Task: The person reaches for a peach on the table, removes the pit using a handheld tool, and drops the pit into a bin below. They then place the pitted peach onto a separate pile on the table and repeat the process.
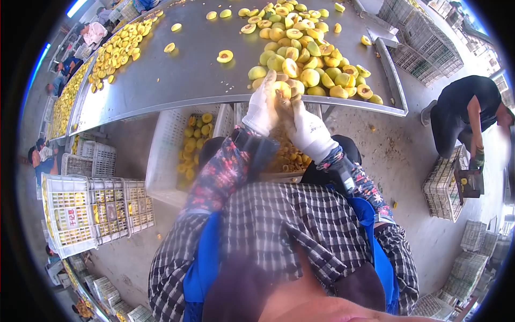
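Observation:
My left hand (261,110), in a white glove, is closed round a yellow peach half (281,90) at the near edge of the metal table. My right hand (308,130), also gloved in white, is closed with its fingertips against the lower side of that peach half. What lies between the right fingers is too small and covered to make out. Directly beyond my hands, a heap of peach halves (309,77) rests on the table, some showing a reddish-brown hollow.
The metal table (177,80) has a raised rim. Beneath it stand a white crate (163,161) with peach halves and a container of brown scraps (289,158). Stacked crates (67,214) are at left. At right a person (466,115) bends over a crate (442,185).

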Action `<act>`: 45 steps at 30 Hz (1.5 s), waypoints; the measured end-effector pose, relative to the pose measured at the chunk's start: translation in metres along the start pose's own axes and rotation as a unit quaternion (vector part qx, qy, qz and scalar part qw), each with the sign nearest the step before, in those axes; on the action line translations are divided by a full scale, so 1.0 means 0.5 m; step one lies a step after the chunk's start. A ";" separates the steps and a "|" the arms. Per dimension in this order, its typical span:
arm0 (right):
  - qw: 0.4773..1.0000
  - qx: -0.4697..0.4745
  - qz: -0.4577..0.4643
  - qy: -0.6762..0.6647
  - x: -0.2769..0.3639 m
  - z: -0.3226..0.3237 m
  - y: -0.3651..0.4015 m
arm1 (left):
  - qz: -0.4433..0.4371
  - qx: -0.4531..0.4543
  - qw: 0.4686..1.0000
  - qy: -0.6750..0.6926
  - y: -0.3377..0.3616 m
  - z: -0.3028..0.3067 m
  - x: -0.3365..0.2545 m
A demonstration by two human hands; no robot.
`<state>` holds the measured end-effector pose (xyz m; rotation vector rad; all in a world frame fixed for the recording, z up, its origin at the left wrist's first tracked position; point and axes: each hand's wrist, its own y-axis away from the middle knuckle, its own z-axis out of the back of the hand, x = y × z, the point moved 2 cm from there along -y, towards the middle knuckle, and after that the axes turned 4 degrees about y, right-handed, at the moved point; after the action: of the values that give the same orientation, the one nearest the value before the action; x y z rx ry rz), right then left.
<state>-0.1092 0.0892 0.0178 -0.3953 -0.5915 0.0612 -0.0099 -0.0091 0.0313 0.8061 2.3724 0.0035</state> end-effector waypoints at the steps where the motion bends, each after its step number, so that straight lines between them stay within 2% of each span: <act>1: 0.999 -0.019 0.020 -0.027 -0.007 -0.008 0.004 | -0.012 0.000 1.000 -0.017 -0.004 0.007 0.002; 2: 0.997 -0.039 0.040 -0.054 -0.011 -0.013 0.007 | -0.023 0.000 0.999 -0.033 -0.006 0.012 0.002; 5: 0.996 0.051 0.026 -0.064 -0.012 -0.011 0.010 | 0.079 0.030 0.995 -0.052 0.004 -0.003 -0.007; 8: 0.989 -0.006 0.039 -0.142 -0.036 -0.024 0.005 | 0.071 0.064 0.994 -0.053 -0.015 0.015 -0.001; 9: 0.952 0.064 -0.054 -0.295 -0.037 -0.018 0.005 | 0.083 0.060 0.994 -0.034 -0.012 0.014 0.000; 10: 0.879 0.132 -0.145 -0.436 -0.028 0.002 0.005 | 0.095 0.057 0.994 -0.015 -0.007 0.010 0.000; 12: 0.699 0.228 -0.236 -0.636 -0.025 0.020 0.014 | 0.127 0.035 0.991 0.028 -0.009 0.007 0.009; 15: 0.676 0.219 -0.251 -0.658 -0.019 0.020 0.023 | 0.110 0.032 0.993 0.022 -0.010 0.005 0.019; 18: 0.687 0.249 -0.254 -0.634 -0.014 0.005 0.047 | 0.036 -0.058 0.997 0.026 -0.014 0.000 0.023; 21: 0.751 0.183 -0.260 -0.579 -0.030 -0.011 0.064 | 0.023 -0.012 0.999 0.028 -0.018 0.009 0.018; 22: 0.754 0.176 -0.238 -0.586 -0.050 -0.020 0.067 | 0.042 -0.010 0.999 0.017 -0.027 0.020 0.017; 24: 0.898 0.158 -0.178 -0.370 -0.075 -0.015 0.070 | 0.022 -0.028 0.999 -0.005 -0.035 0.040 0.015; 25: 0.946 0.143 -0.143 -0.253 -0.073 -0.011 0.066 | 0.012 -0.037 0.999 -0.018 -0.038 0.050 0.014; 26: 0.972 0.095 -0.128 -0.170 -0.068 -0.007 0.065 | 0.007 -0.031 0.999 -0.040 -0.041 0.060 0.015; 29: 0.994 -0.010 -0.071 -0.079 -0.034 0.014 0.038 | -0.004 -0.010 0.995 -0.099 -0.037 0.075 0.025; 30: 0.994 0.027 -0.096 -0.055 -0.035 0.015 0.039 | -0.008 -0.001 0.993 -0.119 -0.033 0.072 0.025; 31: 0.996 0.040 -0.077 -0.005 -0.037 0.011 0.036 | -0.012 0.008 0.990 -0.140 -0.030 0.070 0.026; 33: 0.993 0.065 -0.039 0.092 -0.040 -0.002 0.021 | -0.014 -0.033 0.997 -0.069 -0.030 0.067 0.027; 34: 0.983 0.107 -0.051 0.143 -0.041 0.000 0.025 | -0.016 -0.053 0.998 -0.034 -0.033 0.066 0.025; 37: 0.970 0.170 -0.078 0.155 -0.047 0.019 0.055 | -0.056 -0.047 0.997 -0.021 -0.040 0.085 0.006; 38: 0.970 0.169 -0.081 0.153 -0.059 0.013 0.065 | -0.039 -0.056 0.997 -0.031 -0.042 0.093 0.002; 41: 0.989 0.064 -0.051 0.126 -0.062 0.018 0.064 | -0.005 -0.038 0.998 -0.043 -0.020 0.076 0.004; 42: 0.989 0.067 -0.052 0.117 -0.064 0.016 0.064 | -0.075 -0.008 0.980 -0.183 -0.017 0.080 -0.003; 43: 0.990 0.069 -0.052 0.109 -0.070 0.015 0.063 | -0.144 0.023 0.937 -0.318 -0.014 0.090 -0.009; 44: 0.991 0.071 -0.049 0.101 -0.077 0.014 0.061 | -0.168 0.036 0.912 -0.372 -0.007 0.100 -0.023; 45: 0.991 0.076 -0.051 0.093 -0.089 0.008 0.066 | -0.142 0.032 0.927 -0.346 0.009 0.113 -0.059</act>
<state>-0.1465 0.1136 -0.0154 -0.2199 -0.4181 -0.0289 0.0424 -0.0324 0.0032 0.3875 1.7893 -0.4138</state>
